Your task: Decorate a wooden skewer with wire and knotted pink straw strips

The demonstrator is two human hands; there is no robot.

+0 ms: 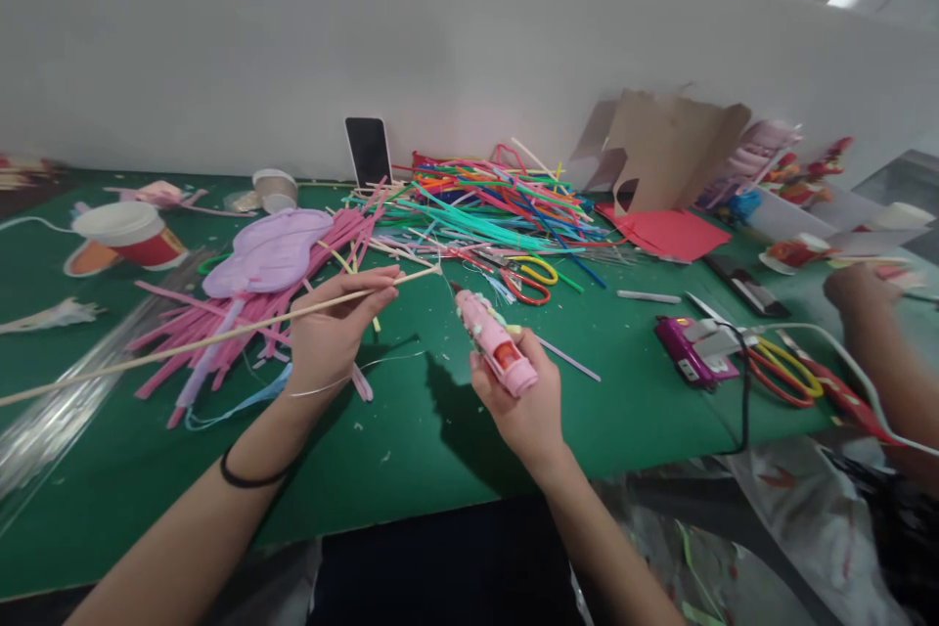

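Observation:
My left hand (334, 328) pinches a long thin wooden stick (183, 342) that runs from the far left edge up to a tip near the middle of the green table (411, 440). My right hand (522, 401) is closed round a pink glue gun (493, 337), whose nozzle points up and left toward the stick's tip. A thin glue thread hangs between them. A black band sits on my left wrist.
Pink strips and a lilac foam shape (268, 249) lie at the left. A pile of coloured sticks (499, 205), scissors (528, 279), a phone (369, 152), paper cups (132, 235) and a purple glue gun (693, 347) surround the work spot. Another person's hand (858, 293) is at the right.

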